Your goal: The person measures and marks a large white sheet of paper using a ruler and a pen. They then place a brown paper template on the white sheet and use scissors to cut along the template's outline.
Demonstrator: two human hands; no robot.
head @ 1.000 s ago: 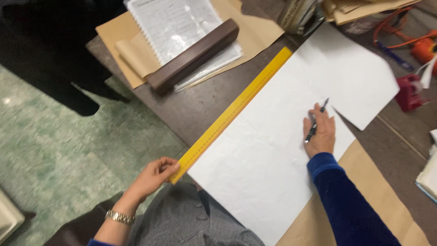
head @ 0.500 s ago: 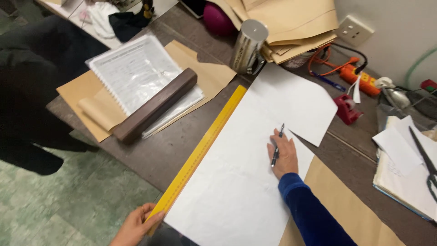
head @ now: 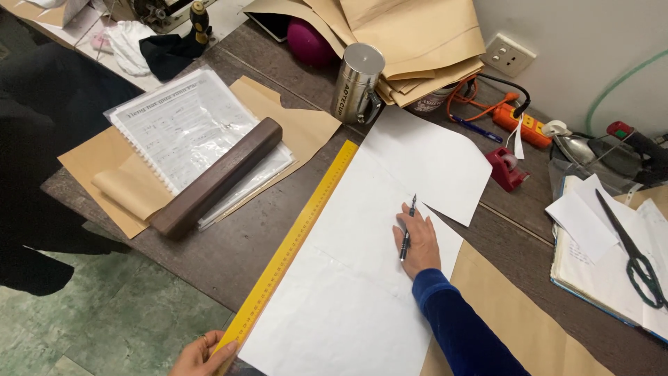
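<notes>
- At 7 o'clock, at the bottom edge, the left hand (head: 203, 356) pinches the near end of the long yellow ruler (head: 296, 240), fingers curled around its corner.
- The ruler runs from that hand up toward 12 o'clock, lying along the left edge of the large white paper sheet (head: 355, 278) on the bench (head: 236, 244).
- At 4 o'clock of the sheet's middle, the right hand (head: 417, 244) lies flat on the paper, palm down, with a black pen (head: 407, 230) held loosely between its fingers, tip pointing away.
- As a judgement: to do this step well, keep the right palm pressing the sheet so it cannot creep, and keep the ruler's edge flush with the paper edge along its whole length, checking the far end too.
- At 10 o'clock, a dark wooden bar (head: 216, 177) lies across a spiral-bound booklet (head: 181, 129) on brown pattern paper.
- At 12 o'clock stands a steel mug (head: 357, 83); at 2 o'clock a red tape dispenser (head: 506, 169).
- At 3 o'clock, black scissors (head: 634, 251) rest on an open notebook.
</notes>
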